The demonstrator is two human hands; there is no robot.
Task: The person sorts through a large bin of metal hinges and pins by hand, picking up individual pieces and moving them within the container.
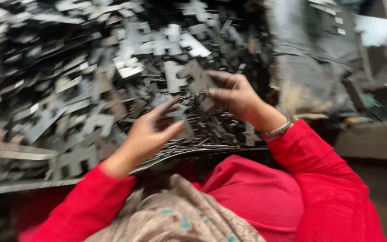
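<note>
A big heap of flat grey metal stampings (90,76) fills the upper left and middle of the blurred view. My right hand (236,96) is shut on one flat metal piece (200,83), held above the heap. Just below and to the left, my left hand (151,132) has its fingers curled around another small metal piece (178,114), which blur makes hard to read. Both arms wear red sleeves; a bracelet (274,131) sits on my right wrist.
A thin metal sheet edge (32,186) runs along the heap's near side above my lap. A dark sack or bag (319,58) stands at the right, with dark clutter (381,98) beyond it. Patterned cloth (175,219) lies over my lap.
</note>
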